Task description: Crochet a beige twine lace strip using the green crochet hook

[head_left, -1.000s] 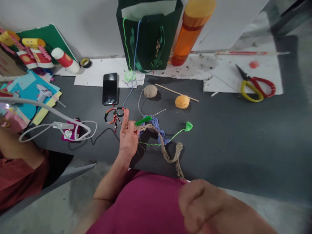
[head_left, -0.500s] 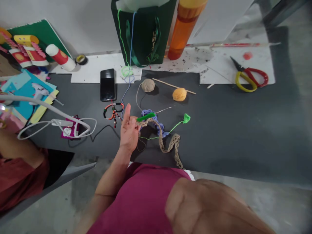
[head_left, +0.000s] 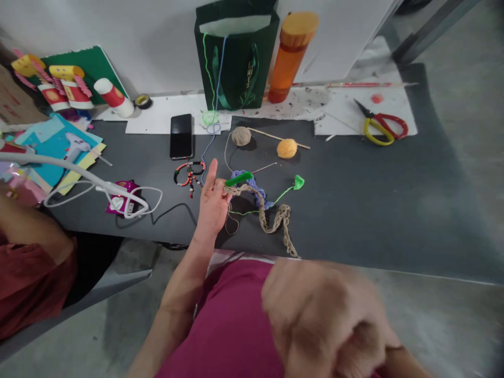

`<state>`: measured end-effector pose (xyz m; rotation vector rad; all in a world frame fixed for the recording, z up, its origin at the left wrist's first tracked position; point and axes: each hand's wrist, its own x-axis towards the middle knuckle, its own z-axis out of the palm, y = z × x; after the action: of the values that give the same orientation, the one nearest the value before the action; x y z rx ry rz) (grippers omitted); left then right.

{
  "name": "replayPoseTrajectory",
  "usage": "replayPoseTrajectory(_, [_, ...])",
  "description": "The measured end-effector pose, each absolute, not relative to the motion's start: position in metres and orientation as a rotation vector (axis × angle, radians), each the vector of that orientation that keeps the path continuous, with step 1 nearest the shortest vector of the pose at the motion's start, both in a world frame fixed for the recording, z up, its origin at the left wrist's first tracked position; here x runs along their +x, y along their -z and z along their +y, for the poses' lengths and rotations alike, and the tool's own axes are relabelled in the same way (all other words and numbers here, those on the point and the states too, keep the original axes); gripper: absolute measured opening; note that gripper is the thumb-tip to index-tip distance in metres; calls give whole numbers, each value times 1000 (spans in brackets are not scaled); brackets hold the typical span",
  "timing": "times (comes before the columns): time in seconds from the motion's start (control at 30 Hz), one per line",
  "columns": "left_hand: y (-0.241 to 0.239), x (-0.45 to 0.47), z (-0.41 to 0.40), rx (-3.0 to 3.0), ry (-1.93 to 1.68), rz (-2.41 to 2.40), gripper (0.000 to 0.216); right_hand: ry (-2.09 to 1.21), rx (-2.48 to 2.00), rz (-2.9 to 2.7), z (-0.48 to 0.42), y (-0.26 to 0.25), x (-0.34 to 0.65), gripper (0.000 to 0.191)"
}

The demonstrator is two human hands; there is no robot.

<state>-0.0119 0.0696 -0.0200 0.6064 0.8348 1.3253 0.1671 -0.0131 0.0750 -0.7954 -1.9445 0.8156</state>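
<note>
The green-handled crochet hook (head_left: 238,179) lies along a slanting axis, its handle by the left hand's fingertips and its thin metal shaft (head_left: 263,168) pointing up and to the right, away from the fingers. The left hand (head_left: 212,206) is palm up, with the index finger (head_left: 211,173) standing straight while the other fingers close on the tan crochet chain (head_left: 268,216). From the fingers the chain runs right, sags, and trails across the dark counter (head_left: 354,210) to its edge. Just beyond the fingers, a blue crocheted piece (head_left: 249,184) lies under the hook. To the right of it, green yarn (head_left: 275,202) leads to a small green crocheted leaf (head_left: 299,182). Farther from the fingers lie a tan yarn ball (head_left: 241,136) and an orange yarn ball (head_left: 286,148).

The right hand (head_left: 323,320) hangs over the magenta shirt (head_left: 224,325), curled closed and now tighter than in the previous view, with its knuckles higher. Blur hides whether it holds anything. The hook's tip is too fine to make out, and the hand covers where the chain meets the hook.
</note>
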Motion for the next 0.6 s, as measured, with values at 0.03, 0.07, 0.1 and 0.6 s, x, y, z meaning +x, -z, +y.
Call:
replayPoseTrajectory(0.03, [20,-13,69,587,-1326,803,44,-957,-490,-2047,-9,-76,167,53])
replayPoseTrajectory(0.07, [21,-14,69,566,-1324,776,43,-1098,-418,-2067,-6,-73,165,46])
replayPoseTrajectory(0.1, [21,-14,69,546,-1321,753,42,-1151,-647,-1969,-4,-67,162,43])
replayPoseTrajectory(0.6, [25,-15,54,676,-1231,536,64,-660,-1227,-1347,12,7,117,19])
